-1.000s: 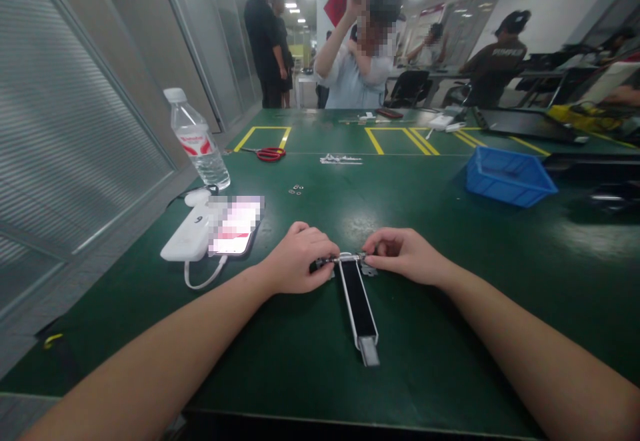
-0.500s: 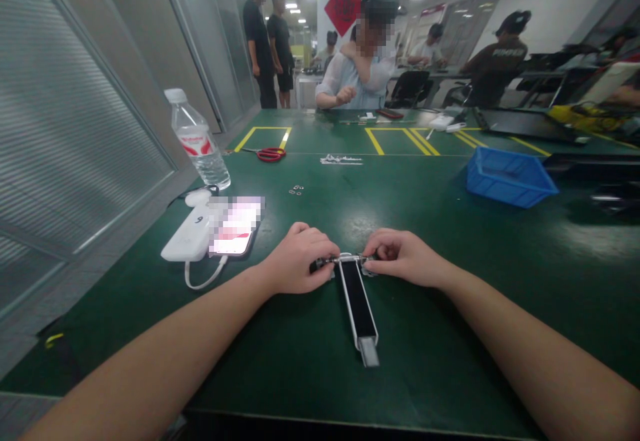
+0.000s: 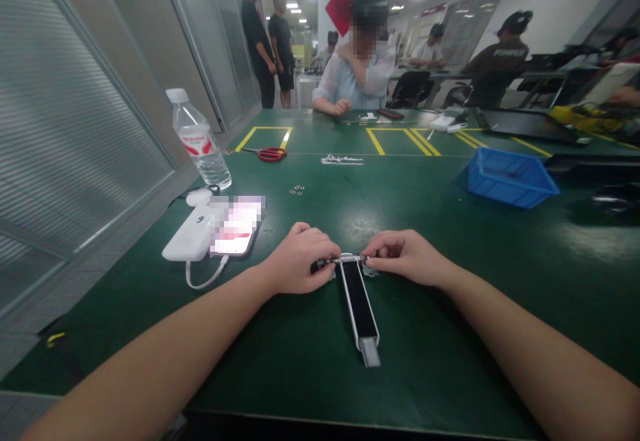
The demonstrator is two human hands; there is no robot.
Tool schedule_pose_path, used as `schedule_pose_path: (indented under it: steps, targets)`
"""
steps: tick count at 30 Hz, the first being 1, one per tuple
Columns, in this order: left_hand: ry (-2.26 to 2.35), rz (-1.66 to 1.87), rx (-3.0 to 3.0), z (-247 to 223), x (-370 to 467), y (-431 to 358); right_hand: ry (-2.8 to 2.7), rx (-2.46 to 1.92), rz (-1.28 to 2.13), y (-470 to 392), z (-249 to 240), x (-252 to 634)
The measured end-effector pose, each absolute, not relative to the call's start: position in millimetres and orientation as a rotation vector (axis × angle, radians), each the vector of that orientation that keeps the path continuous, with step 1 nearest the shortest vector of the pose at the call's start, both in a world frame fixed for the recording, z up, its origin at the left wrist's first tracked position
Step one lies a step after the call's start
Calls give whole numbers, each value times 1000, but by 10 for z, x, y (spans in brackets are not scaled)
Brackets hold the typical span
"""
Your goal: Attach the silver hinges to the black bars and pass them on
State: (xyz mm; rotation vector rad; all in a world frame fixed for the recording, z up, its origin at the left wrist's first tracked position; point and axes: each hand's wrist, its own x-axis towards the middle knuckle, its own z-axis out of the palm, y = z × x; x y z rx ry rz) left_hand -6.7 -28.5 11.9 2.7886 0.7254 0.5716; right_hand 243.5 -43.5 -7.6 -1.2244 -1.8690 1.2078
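Observation:
A long, narrow bar [image 3: 361, 301] with a black face and white edges lies on the green table, a flat grey tab at its near end. At its far end, my left hand [image 3: 301, 259] is closed around a small dark piece with a metal shaft [image 3: 327, 263], which reaches the bar's corner. Opposite it, my right hand [image 3: 407, 256] pinches a small metal part [image 3: 364, 258] between thumb and finger. Exactly what these small parts are is hidden by my fingers. Just under the right fingertips lies a thin, pale flat piece [image 3: 370, 272].
Left of my hands are a white power bank [image 3: 185, 238], a cabled phone [image 3: 235, 234] and a water bottle [image 3: 203, 144]. Small metal rings [image 3: 297, 190], pale strips [image 3: 341, 160] and red scissors [image 3: 273, 154] lie ahead. A blue bin [image 3: 510, 178] stands right; a person [image 3: 353, 81] sits opposite.
Both my hands and the bar stay nearly where they were; the right fingers have shifted slightly. The person opposite has lowered a forearm toward the table and leaned a little left.

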Motion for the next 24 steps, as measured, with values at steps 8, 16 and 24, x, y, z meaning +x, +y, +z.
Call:
schedule_pose_path:
  steps: [8,16,24]
  targets:
    - [721,572,2786,122,-70,-284,-1851,-1253,1207,-444,-76,2436]
    - [731,563,2787,130,-70,-288,-1882,-1206,1195,-434,-55,2437]
    - [735,554,2786,134,-69,-287,-1845,-1185,1211,-433,-83,2432]
